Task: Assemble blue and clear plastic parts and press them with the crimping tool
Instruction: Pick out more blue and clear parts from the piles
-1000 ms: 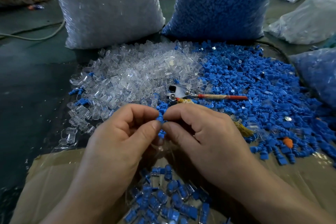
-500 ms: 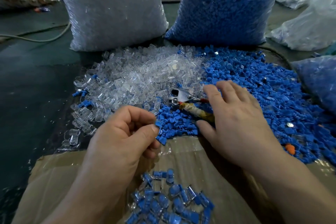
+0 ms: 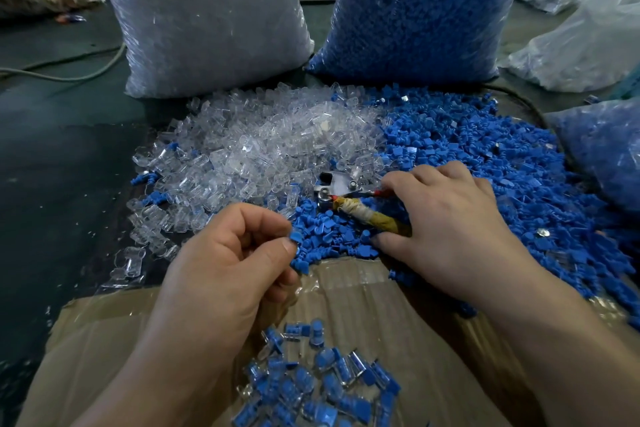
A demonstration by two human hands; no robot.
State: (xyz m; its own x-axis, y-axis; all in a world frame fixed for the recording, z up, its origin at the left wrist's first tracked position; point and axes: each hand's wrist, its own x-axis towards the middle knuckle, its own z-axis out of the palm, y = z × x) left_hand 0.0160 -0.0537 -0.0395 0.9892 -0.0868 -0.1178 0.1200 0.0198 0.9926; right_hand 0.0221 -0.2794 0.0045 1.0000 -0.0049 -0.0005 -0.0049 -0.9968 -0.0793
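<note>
Tool place: the metal crimping tool lies at the centre of the frame, on the seam where the heap of clear plastic parts meets the heap of blue plastic parts.
Tool axis: the long axis runs diagonally. The head points to the upper left of the frame and the handles run to the lower right.
Tool look: a flat, dull silver head with round rivets and a dark square opening. The taped handle is wound in grubby yellowish wrap, and the red handle is thin.
Right hand: the right hand lies over both handles, fingers bent over the red one and thumb against the taped one, closing round them.
Left hand: the left hand, left of centre, has its fingers curled, with thumb tip and forefinger pinching a small blue plastic piece.
Clear parts: glossy, see-through, boxy little shells.
Blue parts: matt, stubby plugs with flat heads.
Finished work: assembled blue-in-clear pieces are heaped on the creased brown cardboard sheet at bottom centre.
Sacks: a tall film sack of clear parts stands at the upper left of centre, and a sack of blue parts stands to its right.
</note>
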